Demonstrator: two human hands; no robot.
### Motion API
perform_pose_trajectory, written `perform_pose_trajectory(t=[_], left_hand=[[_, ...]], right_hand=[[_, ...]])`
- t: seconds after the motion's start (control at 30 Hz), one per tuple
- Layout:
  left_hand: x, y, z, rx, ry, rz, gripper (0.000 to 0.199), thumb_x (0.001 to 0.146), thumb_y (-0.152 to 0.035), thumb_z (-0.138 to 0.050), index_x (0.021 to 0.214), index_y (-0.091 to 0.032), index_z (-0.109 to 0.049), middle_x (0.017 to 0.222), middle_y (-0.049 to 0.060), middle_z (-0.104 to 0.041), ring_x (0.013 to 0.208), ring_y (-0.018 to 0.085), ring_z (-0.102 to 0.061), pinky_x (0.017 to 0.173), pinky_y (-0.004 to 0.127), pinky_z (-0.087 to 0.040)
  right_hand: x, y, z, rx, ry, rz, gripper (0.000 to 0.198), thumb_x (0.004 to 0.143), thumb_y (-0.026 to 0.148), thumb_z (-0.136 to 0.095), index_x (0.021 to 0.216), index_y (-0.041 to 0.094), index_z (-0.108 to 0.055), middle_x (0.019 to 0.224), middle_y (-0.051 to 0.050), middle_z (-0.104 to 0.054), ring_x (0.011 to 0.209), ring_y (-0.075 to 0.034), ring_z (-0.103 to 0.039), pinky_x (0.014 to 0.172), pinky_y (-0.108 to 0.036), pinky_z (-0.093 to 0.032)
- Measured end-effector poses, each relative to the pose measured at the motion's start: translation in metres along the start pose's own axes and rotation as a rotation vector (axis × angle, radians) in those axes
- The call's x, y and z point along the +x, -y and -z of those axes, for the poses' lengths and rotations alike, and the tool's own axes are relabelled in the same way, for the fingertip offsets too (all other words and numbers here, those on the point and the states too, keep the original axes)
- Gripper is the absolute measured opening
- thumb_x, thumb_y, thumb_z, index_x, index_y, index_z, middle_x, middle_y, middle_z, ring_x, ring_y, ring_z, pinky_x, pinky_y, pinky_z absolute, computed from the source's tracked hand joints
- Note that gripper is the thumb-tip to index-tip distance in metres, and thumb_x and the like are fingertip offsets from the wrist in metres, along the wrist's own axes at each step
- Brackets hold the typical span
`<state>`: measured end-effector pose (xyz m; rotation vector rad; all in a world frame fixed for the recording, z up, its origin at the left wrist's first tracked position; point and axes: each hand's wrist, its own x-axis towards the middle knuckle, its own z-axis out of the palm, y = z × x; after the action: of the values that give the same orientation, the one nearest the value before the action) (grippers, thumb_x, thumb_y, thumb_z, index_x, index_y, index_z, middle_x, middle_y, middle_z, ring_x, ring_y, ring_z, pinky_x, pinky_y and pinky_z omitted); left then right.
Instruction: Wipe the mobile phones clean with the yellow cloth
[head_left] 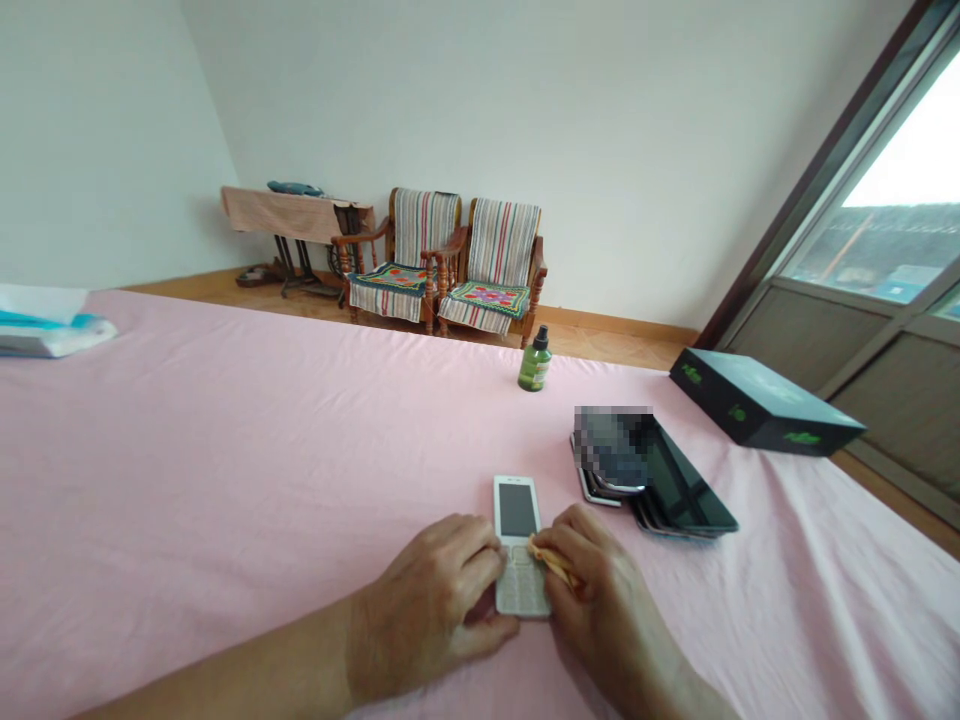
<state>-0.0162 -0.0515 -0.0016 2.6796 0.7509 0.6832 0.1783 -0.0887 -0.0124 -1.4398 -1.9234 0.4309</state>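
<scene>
A white keypad phone (523,580) lies face up on the pink sheet, its dark screen toward the far side. My left hand (439,585) grips its left edge, with curled fingers at the side of the keys and the thumb near the bottom corner. In my right hand (600,590) is a bunched yellow cloth (555,562), pinched between fingers and thumb. The cloth touches the phone's upper keys at the right side. Part of the cloth is hidden inside my fingers.
Right of the phone lie stacked phones (611,465) and dark tablets (686,480). Behind them stand a green spray bottle (535,365) and a black box (765,405). A tissue pack (56,330) lies far left. Two wooden chairs (487,255) stand beyond the sheet's edge.
</scene>
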Motion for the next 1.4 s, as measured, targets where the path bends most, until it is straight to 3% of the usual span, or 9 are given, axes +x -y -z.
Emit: perform_pose_trajectory(t=[0.23,0.47,1.1,1.27,1.4], left_hand=[[0.002,-0.004,0.004,0.000,0.008,0.026,0.016,0.078,-0.020,-0.075,0.085,-0.016,-0.062,0.085,0.002,-0.060,0.082,0.018,-0.058,0.071,0.027,-0.048],[0.000,-0.002,0.002,-0.003,0.034,0.028,0.026,0.077,-0.025,-0.078,0.096,-0.017,-0.063,0.092,0.004,-0.062,0.087,0.021,-0.059,0.079,0.031,-0.050],[0.002,-0.003,0.005,-0.032,0.040,0.044,0.022,0.077,-0.021,-0.078,0.093,-0.016,-0.063,0.090,0.003,-0.062,0.086,0.021,-0.059,0.076,0.031,-0.050],[0.005,-0.003,0.009,-0.157,0.059,0.117,0.034,0.071,-0.020,-0.081,0.099,-0.018,-0.063,0.103,0.005,-0.060,0.097,0.022,-0.058,0.086,0.033,-0.050],[0.007,0.002,0.010,-0.261,0.043,0.152,0.058,0.064,-0.018,-0.086,0.115,-0.020,-0.059,0.119,0.006,-0.056,0.112,0.023,-0.054,0.100,0.036,-0.046]], right_hand=[[0.008,0.016,-0.005,-0.071,0.053,0.054,0.024,0.075,-0.004,-0.050,0.077,0.017,-0.062,0.084,-0.007,-0.056,0.082,-0.023,-0.048,0.069,-0.033,-0.036],[0.010,0.009,0.003,-0.052,0.031,0.009,0.023,0.067,-0.005,-0.049,0.069,0.017,-0.057,0.076,-0.005,-0.054,0.077,-0.021,-0.049,0.065,-0.031,-0.034],[0.011,0.014,0.001,0.033,0.077,0.030,0.025,0.073,-0.002,-0.050,0.076,0.018,-0.064,0.083,-0.005,-0.058,0.083,-0.021,-0.051,0.070,-0.031,-0.036],[0.009,0.005,0.007,0.037,0.035,-0.039,0.025,0.067,-0.003,-0.048,0.070,0.018,-0.061,0.075,-0.003,-0.055,0.077,-0.019,-0.052,0.066,-0.030,-0.035],[0.006,-0.004,0.013,0.097,0.041,-0.081,0.026,0.068,-0.003,-0.046,0.070,0.018,-0.062,0.074,-0.002,-0.055,0.074,-0.017,-0.053,0.065,-0.028,-0.036]])
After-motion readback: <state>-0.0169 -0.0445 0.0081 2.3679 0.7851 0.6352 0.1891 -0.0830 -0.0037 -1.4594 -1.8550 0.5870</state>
